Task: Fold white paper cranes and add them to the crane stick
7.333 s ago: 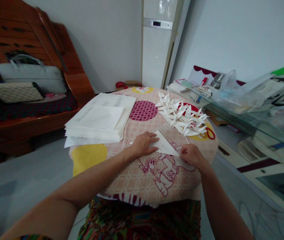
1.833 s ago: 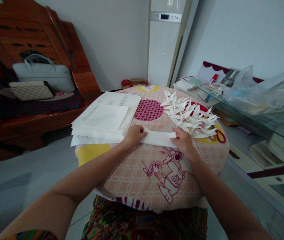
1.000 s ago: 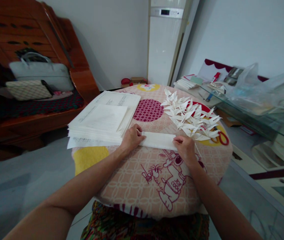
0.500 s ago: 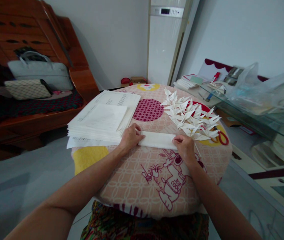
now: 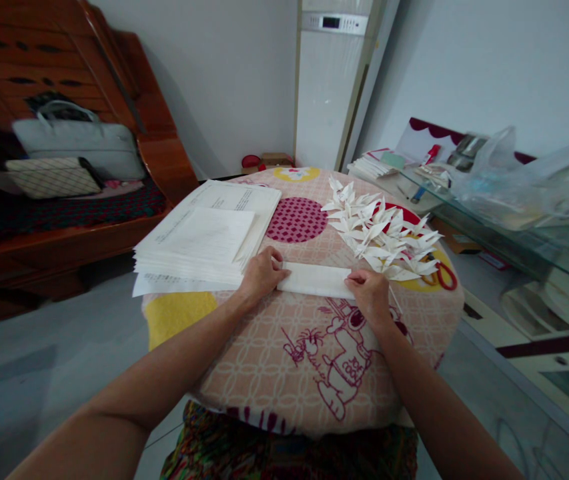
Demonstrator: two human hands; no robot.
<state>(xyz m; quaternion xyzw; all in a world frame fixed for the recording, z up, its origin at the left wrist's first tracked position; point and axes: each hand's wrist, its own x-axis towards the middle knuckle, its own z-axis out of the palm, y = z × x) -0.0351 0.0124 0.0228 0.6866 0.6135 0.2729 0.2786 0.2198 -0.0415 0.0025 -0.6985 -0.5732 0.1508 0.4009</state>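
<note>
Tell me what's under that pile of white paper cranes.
Under the paper cranes lies the patterned cloth; red scissor handles stick out at the pile's right edge. The blades are covered by the cranes.

The round tabletop (image 5: 264,373) was covered by a pink cloth (image 5: 309,333) printed with a lattice, a red cartoon figure, a dotted red circle and yellow patches. On its far left lay a thick stack of paper (image 5: 204,240), jutting out over the edge. A folded white strip (image 5: 314,280) lay flat near the middle, just beside the stack. On the far right sat a heap of folded paper cranes (image 5: 379,233), with red scissors (image 5: 441,275) partly under its near edge.
</note>
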